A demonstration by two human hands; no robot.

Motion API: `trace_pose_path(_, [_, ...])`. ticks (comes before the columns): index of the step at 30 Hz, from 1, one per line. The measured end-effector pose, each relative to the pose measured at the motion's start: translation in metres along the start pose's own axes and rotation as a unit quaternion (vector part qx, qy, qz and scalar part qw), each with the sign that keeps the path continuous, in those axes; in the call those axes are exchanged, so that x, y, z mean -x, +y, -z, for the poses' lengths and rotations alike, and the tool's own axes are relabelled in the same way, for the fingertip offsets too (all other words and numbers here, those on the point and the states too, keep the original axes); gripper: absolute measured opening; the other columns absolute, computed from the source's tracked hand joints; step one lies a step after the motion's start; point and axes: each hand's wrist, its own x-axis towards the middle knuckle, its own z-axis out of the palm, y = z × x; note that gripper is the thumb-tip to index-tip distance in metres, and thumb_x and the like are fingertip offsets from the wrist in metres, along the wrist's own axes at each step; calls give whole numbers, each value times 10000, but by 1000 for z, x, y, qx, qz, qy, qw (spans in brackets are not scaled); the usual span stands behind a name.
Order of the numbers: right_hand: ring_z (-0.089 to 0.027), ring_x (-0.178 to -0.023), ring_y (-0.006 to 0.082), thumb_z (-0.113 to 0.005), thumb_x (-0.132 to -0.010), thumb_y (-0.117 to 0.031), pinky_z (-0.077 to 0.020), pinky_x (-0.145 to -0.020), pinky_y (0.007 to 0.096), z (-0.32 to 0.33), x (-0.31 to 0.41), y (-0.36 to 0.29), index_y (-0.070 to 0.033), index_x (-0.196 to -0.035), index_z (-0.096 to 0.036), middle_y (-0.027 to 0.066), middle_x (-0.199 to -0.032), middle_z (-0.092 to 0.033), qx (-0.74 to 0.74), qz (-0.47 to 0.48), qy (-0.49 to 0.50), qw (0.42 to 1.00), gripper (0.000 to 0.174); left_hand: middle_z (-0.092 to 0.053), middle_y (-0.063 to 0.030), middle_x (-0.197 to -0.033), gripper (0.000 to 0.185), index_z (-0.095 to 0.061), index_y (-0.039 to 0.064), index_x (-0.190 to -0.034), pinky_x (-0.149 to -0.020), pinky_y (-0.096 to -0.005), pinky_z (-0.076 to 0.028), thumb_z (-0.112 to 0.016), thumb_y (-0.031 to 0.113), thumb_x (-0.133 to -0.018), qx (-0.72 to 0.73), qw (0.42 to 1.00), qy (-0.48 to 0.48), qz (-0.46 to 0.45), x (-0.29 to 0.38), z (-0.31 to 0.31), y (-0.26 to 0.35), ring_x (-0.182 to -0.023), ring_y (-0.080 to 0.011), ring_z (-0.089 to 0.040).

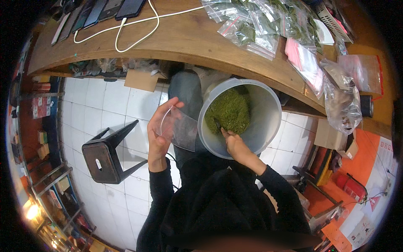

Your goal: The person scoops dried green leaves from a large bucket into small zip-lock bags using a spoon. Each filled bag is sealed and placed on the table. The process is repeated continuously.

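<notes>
A translucent plastic bucket (pixel 267 126) stands tilted between my legs, below the wooden counter's edge, with shredded green dried leaf (pixel 231 108) inside. My right hand (pixel 237 146) reaches over its near rim and grips a dark utensil, perhaps a spoon, whose end sits in the green material. Left of the bucket, my left hand (pixel 160 129) holds a clear zip bag (pixel 181 130) by its edge; its mouth looks spread and I see nothing inside. On the counter lie several filled zip bags (pixel 247 33) of green leaf, beside a stack of pink-edged bags (pixel 303 64).
Several phones (pixel 130 8) and a white cable (pixel 157 23) lie at the counter's (pixel 182 39) far left. A crumpled plastic bag (pixel 343 100) hangs over its right edge near a dark can (pixel 366 106). A black stool (pixel 102 162) is on the tiled floor to my left.
</notes>
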Motion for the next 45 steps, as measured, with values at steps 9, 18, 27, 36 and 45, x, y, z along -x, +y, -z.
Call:
trace_pose_path(9, [-433,-548,50,-493,-1047,-110,-393,-491,227,73,31,-1,-124,-1472,-495,-11,-855,-582,-472,-213,-72,853,424,-589,-147,-1315,1155,-525,-66,-1371,-1003,-345,-422,-877,671,-554,-21,999,-30,2,-1,-23,3,-1143,-199,-557])
trace_pose_path(18, [-543,-752,160,-477,-1001,-36,-456,-761,295,85,47,13,-136,-1477,-485,70,-846,-606,-343,-133,6,930,486,-578,-146,-1369,935,-519,-2,-1402,-1018,-361,-424,-922,362,-641,-65,984,-164,4,-8,-64,-20,-1236,-210,-543])
trace_pose_path(27, [-527,-718,151,-458,-999,32,-462,-704,267,104,54,-20,-109,-1469,-494,83,-922,-598,-292,-154,185,925,492,-597,-101,-1320,822,-546,71,-1377,-973,-365,-473,-917,218,-658,-382,909,-159,-48,-8,-96,-52,-1126,-241,-594])
trace_pose_path(36, [-600,-924,278,-519,-894,147,-474,-834,276,100,55,-47,-94,-1471,-484,172,-1062,-569,-144,-169,252,942,626,-577,-152,-1279,767,-539,46,-1338,-984,-406,-468,-895,239,-687,-435,886,-80,-137,-19,-106,-90,-1153,-333,-571])
trace_pose_path(45, [-615,-992,338,-653,-895,7,-505,-826,391,84,13,-9,24,-1114,-602,179,-1163,-572,-45,-59,280,957,225,-607,-101,-1175,608,-595,55,-1280,-928,-329,-490,-856,133,-736,-312,939,-117,-83,-10,-116,-74,-1053,-203,-608])
